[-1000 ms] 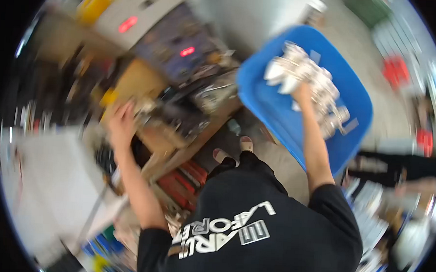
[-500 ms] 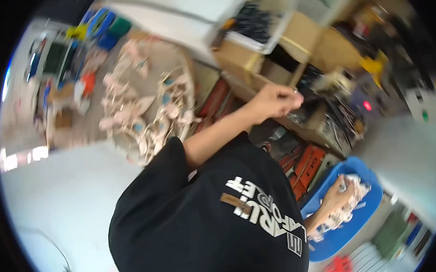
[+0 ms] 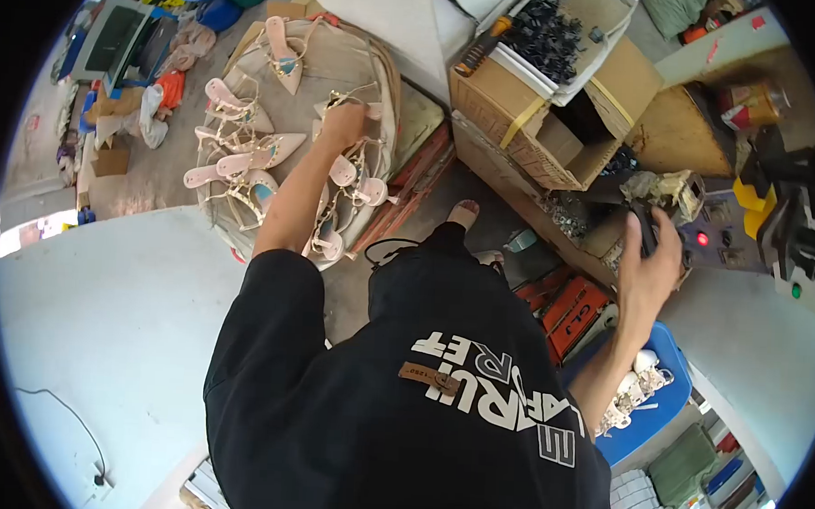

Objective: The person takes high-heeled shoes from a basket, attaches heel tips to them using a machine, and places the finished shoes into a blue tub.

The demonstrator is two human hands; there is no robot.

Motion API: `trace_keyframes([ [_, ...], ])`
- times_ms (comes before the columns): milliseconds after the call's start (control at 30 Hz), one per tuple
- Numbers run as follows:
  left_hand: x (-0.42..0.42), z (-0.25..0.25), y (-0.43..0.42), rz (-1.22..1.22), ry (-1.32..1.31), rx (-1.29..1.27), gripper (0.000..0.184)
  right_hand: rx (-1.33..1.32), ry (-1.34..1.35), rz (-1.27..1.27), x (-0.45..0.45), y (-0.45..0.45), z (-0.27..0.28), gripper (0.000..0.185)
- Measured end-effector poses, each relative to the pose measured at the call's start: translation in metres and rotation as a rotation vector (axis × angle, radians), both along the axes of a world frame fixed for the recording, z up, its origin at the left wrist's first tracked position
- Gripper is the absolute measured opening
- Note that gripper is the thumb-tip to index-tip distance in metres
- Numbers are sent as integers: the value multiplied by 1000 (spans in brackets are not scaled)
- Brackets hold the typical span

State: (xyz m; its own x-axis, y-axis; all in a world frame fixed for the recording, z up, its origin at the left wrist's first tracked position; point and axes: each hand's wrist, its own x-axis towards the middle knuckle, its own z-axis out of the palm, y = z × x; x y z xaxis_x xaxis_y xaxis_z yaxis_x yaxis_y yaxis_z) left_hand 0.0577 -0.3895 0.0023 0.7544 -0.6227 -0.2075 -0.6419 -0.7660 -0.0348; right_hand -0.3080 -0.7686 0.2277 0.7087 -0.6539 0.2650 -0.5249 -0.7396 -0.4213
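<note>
Strappy shoes (image 3: 277, 38) lie along the left and right edges of the round table (image 3: 329, 62); more fill part of the blue basin (image 3: 662, 428). Work judged partly done. Left hand (image 3: 344, 126) curled at the right-edge shoes, right hand (image 3: 647, 279) parted around a black part (image 3: 644, 227); grip of either cannot be told.

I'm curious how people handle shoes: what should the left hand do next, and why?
Maybe lift the strappy shoe beside the left hand, because that hand is down at it over the rounded table, while the right hand is near the control panel.
</note>
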Motion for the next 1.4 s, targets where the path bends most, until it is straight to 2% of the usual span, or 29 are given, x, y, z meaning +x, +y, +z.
trace_keyframes([
  [33,0,1,1,-18,0,-7,23,45,34,-27,8,9,11,37],
  [133,-2,33,24,196,-130,-342,20,-31,16,-92,-34,14,6,37],
  [167,-11,62,35,263,-136,-464,22,-102,-1,-135,-55,16,3,35],
  [200,-20,94,41,311,-138,-669,26,89,-40,-238,-77,21,0,32],
  [233,-36,142,35,397,-69,-678,23,284,-76,-342,-96,28,-1,29],
  [267,-53,192,24,487,4,-684,20,287,-104,-351,-104,37,0,25],
  [300,-71,229,13,457,134,-790,18,305,-180,-250,-105,47,3,26],
  [333,-86,251,-2,424,272,-898,17,320,-241,-80,-101,57,9,39],
  [367,-101,257,-29,397,296,-902,17,489,-395,76,-85,70,15,65],
  [400,-120,259,-63,289,421,-1096,15,548,-489,222,-64,77,23,82],
  [433,-139,257,-96,174,559,-1287,14,367,-270,396,-51,72,36,110],
  [500,-172,250,-154,221,1013,-1195,16,474,-291,513,-32,78,28,128],
  [533,-193,242,-185,127,1158,-1344,17,580,-263,424,-34,81,29,130],
  [567,-210,236,-211,36,1307,-1491,17,480,-245,361,-43,76,20,123],
  [633,-227,237,-239,169,1569,-1140,22,577,-208,177,-71,75,24,110],
  [667,-233,226,-244,125,1629,-1002,30,564,-205,141,-87,78,23,110],
  [700,-237,201,-251,-42,1797,-971,44,501,-247,32,-103,83,20,105],
  [767,-249,199,-271,105,2080,-885,58,402,-344,-173,-118,91,12,97],
  [800,-249,194,-276,-79,1958,-882,68,361,-317,-258,-116,91,13,95],
  [833,-248,190,-283,83,2148,-898,69,320,-291,-344,-110,87,15,93],
  [900,-240,181,-304,41,2134,-948,67,267,-248,-421,-86,72,14,90],
  [933,-231,177,-314,-108,2000,-959,64,230,-287,-437,-72,62,7,88],
  [1067,-197,159,-341,182,1821,-1189,43,227,-356,-489,-26,31,-2,83],
  [1100,-182,142,-338,126,1823,-1232,39,223,-353,-492,-21,28,-3,83],
  [1167,-167,117,-340,274,1774,-1343,28,207,-331,-517,-11,25,-5,81],
  [1267,-156,81,-345,436,1752,-1365,17,251,-316,-522,-3,25,7,79],
  [1400,-157,75,-355,333,1704,-1356,16,276,-306,-552,4,25,9,76],
])
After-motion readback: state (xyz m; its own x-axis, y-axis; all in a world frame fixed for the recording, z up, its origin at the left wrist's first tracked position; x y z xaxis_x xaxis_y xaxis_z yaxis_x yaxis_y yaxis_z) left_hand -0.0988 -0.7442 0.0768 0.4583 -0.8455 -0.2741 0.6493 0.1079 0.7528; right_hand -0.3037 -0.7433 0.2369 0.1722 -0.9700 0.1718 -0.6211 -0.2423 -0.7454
